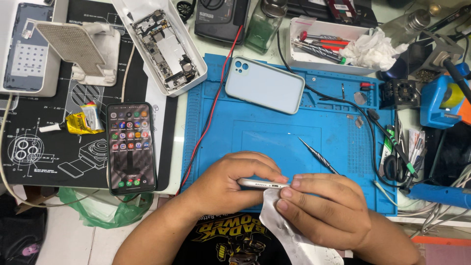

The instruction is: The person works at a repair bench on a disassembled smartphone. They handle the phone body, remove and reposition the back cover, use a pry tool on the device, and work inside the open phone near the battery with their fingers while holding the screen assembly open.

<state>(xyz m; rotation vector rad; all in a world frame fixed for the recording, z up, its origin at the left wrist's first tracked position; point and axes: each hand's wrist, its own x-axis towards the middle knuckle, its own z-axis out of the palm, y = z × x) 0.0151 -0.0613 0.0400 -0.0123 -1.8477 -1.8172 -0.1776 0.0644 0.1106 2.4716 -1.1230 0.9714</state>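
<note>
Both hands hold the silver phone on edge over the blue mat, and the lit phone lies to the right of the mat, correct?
Not quite. The head view shows the lit phone left of the blue mat, on the black mat. The rest holds: the left hand and right hand hold the silver phone on edge over the blue mat.

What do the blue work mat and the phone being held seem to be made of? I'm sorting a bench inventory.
Blue work mat: probably silicone or rubber, matte, with moulded compartments. Phone between the hands: edge looks like silvery metal with a slight sheen, though coated plastic is possible.
</note>
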